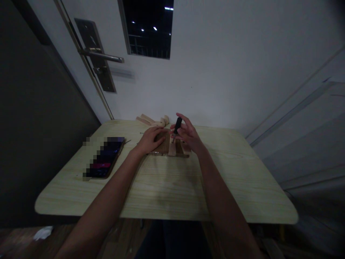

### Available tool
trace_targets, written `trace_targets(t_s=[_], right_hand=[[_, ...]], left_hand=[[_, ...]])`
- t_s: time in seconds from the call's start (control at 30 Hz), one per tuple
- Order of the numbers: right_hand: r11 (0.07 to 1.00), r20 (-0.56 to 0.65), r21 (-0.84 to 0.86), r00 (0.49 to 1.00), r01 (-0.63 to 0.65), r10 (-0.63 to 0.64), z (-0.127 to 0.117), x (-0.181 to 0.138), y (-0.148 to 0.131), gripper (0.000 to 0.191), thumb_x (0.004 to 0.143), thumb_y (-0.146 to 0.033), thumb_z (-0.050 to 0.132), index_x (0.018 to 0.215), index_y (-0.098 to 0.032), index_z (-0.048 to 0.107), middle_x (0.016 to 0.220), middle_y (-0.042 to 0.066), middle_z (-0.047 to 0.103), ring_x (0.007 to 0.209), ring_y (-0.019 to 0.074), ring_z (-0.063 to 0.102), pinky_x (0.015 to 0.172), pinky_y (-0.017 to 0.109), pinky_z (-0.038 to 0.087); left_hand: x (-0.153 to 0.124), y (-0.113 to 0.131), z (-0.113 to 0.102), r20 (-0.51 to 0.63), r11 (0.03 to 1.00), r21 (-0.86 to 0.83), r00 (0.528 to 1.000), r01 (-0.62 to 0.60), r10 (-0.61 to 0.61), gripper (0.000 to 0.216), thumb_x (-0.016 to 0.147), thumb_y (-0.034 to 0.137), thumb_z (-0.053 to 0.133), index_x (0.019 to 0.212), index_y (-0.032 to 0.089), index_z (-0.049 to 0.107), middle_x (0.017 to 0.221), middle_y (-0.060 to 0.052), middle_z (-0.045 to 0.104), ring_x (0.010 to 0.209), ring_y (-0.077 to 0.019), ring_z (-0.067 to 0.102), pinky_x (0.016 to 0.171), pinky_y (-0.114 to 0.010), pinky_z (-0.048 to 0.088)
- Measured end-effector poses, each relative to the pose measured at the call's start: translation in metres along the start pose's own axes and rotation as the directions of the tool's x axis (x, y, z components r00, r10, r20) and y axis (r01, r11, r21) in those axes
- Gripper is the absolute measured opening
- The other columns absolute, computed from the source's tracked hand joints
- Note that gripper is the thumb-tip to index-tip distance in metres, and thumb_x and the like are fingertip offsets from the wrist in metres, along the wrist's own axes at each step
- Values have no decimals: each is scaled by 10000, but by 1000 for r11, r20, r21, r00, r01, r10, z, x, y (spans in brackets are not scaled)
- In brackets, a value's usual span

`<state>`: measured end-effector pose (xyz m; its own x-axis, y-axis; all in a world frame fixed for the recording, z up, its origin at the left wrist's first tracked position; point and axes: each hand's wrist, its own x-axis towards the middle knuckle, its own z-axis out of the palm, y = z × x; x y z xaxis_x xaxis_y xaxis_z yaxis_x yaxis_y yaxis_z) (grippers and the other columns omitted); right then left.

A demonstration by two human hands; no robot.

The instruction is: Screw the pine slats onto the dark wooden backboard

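My right hand (190,135) has its fingers around the black handle of a screwdriver (178,125), which stands tilted with its shaft pointing down. The tip meets or comes close to a pale wooden strip (172,149) lying across a brown wooden board (162,147). A second pale wooden piece (185,147) shows under my right hand, partly hidden. My left hand (152,139) rests on the board's left part, its fingers stretched out and holding nothing. Whether a screw sits under the tip is too small to tell.
Several loose pale wooden pieces (151,121) lie at the table's back edge. A phone (109,157) with a lit screen lies on the left of the table (229,187). Behind stands a white door with a metal handle (104,56).
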<state>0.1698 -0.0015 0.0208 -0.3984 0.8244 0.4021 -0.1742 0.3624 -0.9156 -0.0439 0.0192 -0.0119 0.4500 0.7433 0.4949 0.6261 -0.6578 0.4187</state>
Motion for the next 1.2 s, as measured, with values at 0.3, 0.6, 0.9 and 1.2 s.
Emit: trace_targets(t_s=[0.3,0.6,0.9,1.2], right_hand=[[989,-218,-148,976,-26,-7,4,6,8,632,730,-454,742,1293,-330,485,927,11,658,768,167,677,680,325,594],[994,-73,-111,997,10,-18,1,3,0,546,838,-466,622,1334,-316,447,1126,51,652,994,187,658,835,356,575],[959,-261,-283,962,-1,-76,1,5,7,542,746,-398,729,1240,-347,512,966,-6,565,641,99,567,610,289,582],[995,-53,-102,999,-1,-5,1,1,-4,552,841,-489,611,1333,-308,439,1127,55,656,1005,198,651,875,395,562]], left_hand=[[1,-2,2,-10,1000,8,1000,-1,1,355,886,344,541,1198,191,618,1322,-99,588,1243,-260,525,1082,-473,401],[1,0,0,-1,1000,-4,1000,-8,8,358,890,342,525,1210,209,615,1336,-81,583,1251,-252,522,1086,-466,397],[0,2,0,0,1000,9,1000,25,-25,364,886,357,522,1193,194,627,1323,-95,590,1241,-253,529,1087,-457,394],[1,0,0,-1,1000,-5,1000,11,-11,350,879,340,541,1198,221,620,1320,-81,592,1241,-264,528,1079,-497,392]])
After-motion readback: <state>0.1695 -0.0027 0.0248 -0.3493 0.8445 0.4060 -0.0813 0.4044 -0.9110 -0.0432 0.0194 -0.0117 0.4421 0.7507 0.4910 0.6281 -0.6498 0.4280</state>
